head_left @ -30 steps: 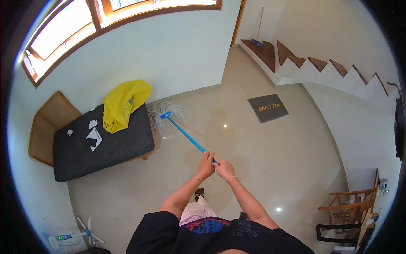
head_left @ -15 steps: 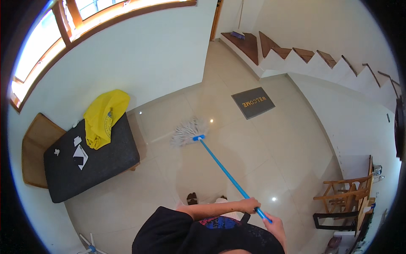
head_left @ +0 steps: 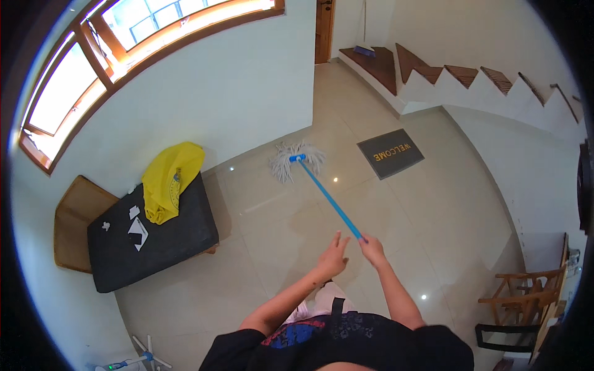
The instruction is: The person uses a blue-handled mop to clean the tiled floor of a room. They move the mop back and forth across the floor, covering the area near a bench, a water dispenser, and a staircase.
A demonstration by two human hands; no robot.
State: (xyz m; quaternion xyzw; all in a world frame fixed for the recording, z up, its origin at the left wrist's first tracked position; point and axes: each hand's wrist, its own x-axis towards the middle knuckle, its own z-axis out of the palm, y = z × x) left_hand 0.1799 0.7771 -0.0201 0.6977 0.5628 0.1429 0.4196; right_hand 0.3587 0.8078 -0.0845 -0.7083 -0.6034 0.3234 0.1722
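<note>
A string mop with a blue handle [head_left: 331,199] stretches forward from my hands. Its grey-white strands [head_left: 284,168] lie spread on the tiled floor near the base of the white wall. My right hand [head_left: 372,251] is wrapped round the near end of the handle. Just left of it, my left hand [head_left: 333,258] is off the handle, its fingers apart and holding nothing. Both arms reach forward over the floor.
A dark grey doormat [head_left: 391,153] lies right of the mop head. At left stands a black-cushioned bench [head_left: 154,247] with a yellow cloth [head_left: 170,185] on it. White stairs with brown treads [head_left: 427,74] rise at far right; a wooden chair [head_left: 526,294] stands at lower right.
The mop head has moved forward toward the wall. Both hands have reached forward. My left hand has let go of the handle, while my right keeps its hold.
</note>
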